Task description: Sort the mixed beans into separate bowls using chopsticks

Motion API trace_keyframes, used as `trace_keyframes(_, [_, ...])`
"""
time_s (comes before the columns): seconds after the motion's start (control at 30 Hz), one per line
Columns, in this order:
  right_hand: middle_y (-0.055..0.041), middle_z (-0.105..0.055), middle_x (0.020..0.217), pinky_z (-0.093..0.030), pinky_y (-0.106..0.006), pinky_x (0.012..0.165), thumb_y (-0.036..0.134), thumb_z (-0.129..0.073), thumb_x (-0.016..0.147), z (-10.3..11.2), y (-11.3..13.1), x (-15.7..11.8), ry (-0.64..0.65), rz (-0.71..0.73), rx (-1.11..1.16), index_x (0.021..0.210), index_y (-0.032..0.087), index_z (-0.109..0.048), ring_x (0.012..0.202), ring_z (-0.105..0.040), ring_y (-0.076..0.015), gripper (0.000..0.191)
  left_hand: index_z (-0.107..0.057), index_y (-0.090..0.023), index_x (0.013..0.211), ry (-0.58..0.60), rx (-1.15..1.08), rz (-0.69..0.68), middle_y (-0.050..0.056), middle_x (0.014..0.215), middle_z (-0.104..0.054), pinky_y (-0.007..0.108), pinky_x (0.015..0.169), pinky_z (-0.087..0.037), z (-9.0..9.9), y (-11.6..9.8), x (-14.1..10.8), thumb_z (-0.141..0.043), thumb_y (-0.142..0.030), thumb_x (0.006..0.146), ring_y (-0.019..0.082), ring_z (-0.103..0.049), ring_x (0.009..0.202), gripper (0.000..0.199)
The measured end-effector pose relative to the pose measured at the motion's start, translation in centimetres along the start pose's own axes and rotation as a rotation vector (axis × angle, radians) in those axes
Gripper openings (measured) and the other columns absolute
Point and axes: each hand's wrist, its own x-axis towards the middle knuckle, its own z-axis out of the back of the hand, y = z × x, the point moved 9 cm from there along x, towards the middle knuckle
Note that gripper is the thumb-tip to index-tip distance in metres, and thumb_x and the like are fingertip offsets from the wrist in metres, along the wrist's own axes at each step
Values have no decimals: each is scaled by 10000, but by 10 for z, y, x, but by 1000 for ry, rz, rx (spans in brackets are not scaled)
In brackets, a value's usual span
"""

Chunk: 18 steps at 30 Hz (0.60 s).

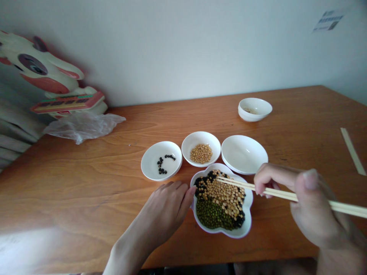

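A flower-shaped white dish (248, 214) holds soybeans, green beans and black beans in patches. My left hand (169, 204) is closed on the dish's left edge, thumb at the rim. My right hand (309, 206) grips wooden chopsticks (281, 194), whose tips touch the beans near the top of the dish. Behind the dish stand three round bowls: the left bowl (149, 165) with several black beans, the middle bowl (187, 147) with soybeans, and the right bowl (243, 154) with nothing visible in it.
Another white bowl (255, 114) with something brownish inside stands farther back. A cow-shaped toy (54, 76) and a crumpled clear plastic bag (86, 126) are at the back left. A pale flat strip (352, 151) lies at the right on the wooden table (86, 191).
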Motion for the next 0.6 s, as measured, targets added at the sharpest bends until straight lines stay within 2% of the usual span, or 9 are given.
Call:
trace_keyframes(0.2, [-29, -641, 718, -373, -385, 648, 789, -25, 972, 3, -3, -3, 15, -47, 25, 793, 274, -645, 677, -564, -226, 826, -696, -143, 1009, -19, -82, 64, 98, 923, -729, 376, 710, -612, 11, 4, 6, -158, -160, 1130, 214, -673, 760, 552])
trace_keyframes(0.37, [-32, -648, 729, -377, -384, 664, 780, -39, 981, 5, 4, -4, 11, -57, -19, 791, 284, -656, 717, -577, -233, 814, -690, -160, 940, -8, -201, 157, 80, 876, -724, 359, 725, -597, 14, 11, 10, -181, -200, 1144, 195, -656, 727, 549])
trace_keyframes(0.5, [-21, -653, 700, -387, -376, 641, 728, -33, 1014, 1, 6, -4, 41, -66, -15, 796, 284, -652, 663, -586, -212, 793, -686, -156, 950, -20, -197, 131, 77, 871, -720, 347, 740, -590, 18, 9, 10, -173, -190, 1142, 193, -658, 744, 549])
trace_keyframes(0.6, [-15, -658, 703, -404, -364, 637, 709, -75, 1032, 3, 4, -5, 11, -73, -40, 809, 280, -651, 662, -600, -202, 752, -680, -155, 960, -21, -183, 141, 73, 876, -723, 337, 735, -589, 16, 10, 9, -187, -199, 1147, 185, -657, 736, 529])
